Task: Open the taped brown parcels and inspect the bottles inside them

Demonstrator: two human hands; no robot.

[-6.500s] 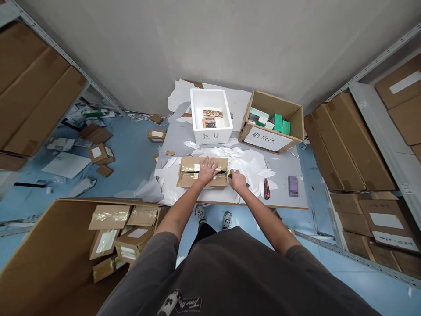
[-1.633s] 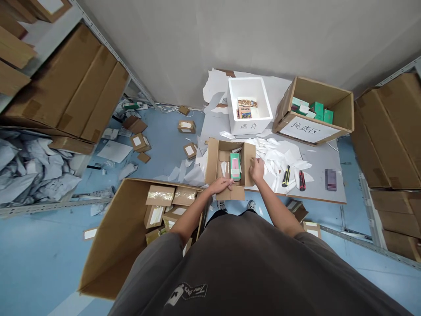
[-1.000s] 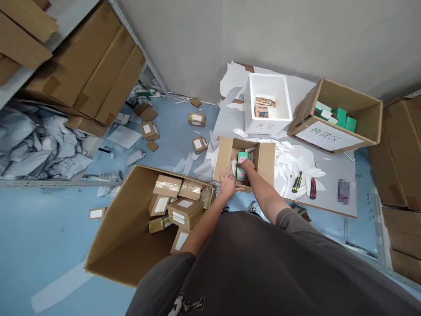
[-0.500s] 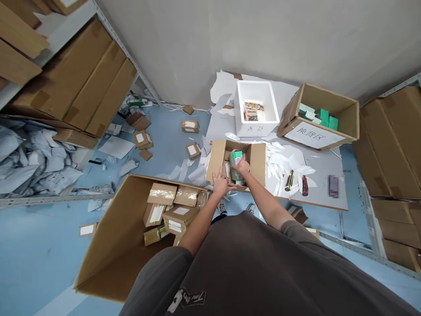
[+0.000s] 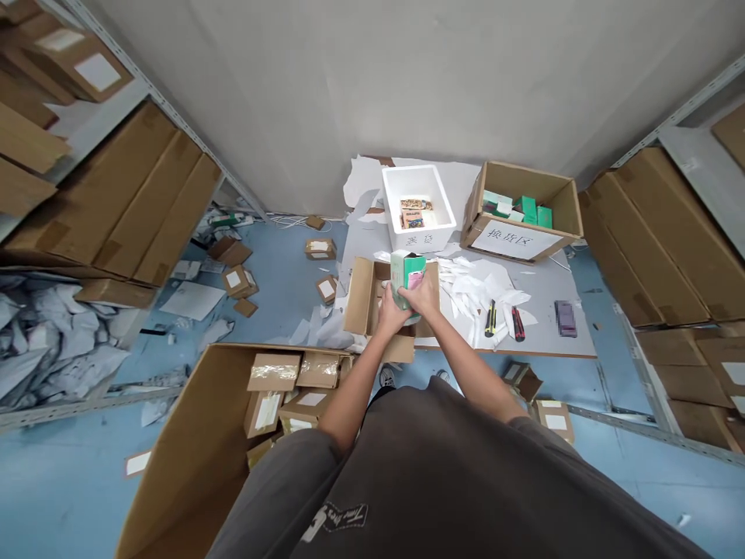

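Note:
A green and white carton point(image 5: 412, 269) with a pink panel is held upright between my two hands. My left hand point(image 5: 392, 311) grips its lower left side, fingers closed on it. On the right side, my right hand point(image 5: 424, 293) is wrapped round the same carton, thumb across the front. Below and behind it lies an opened cardboard box point(image 5: 359, 296) with its flaps spread on the table point(image 5: 541, 273); the hands and carton hide much of its inside. Right of the box are white paper scraps point(image 5: 459, 283), a yellow-black utility knife point(image 5: 490, 318) and a red-black utility knife point(image 5: 518, 324).
Behind stand a white foam box point(image 5: 445, 225) with small packets and a labelled cardboard box point(image 5: 524, 242) of green cartons. A blurred phone-like object point(image 5: 565, 318) lies at right. A large cardboard box point(image 5: 186, 435) of taped parcels stands front left. Shelves flank both sides.
The green carton has come up out of the opened box in my right hand. My left hand has moved from the box's edge onto the carton. The view has shifted.

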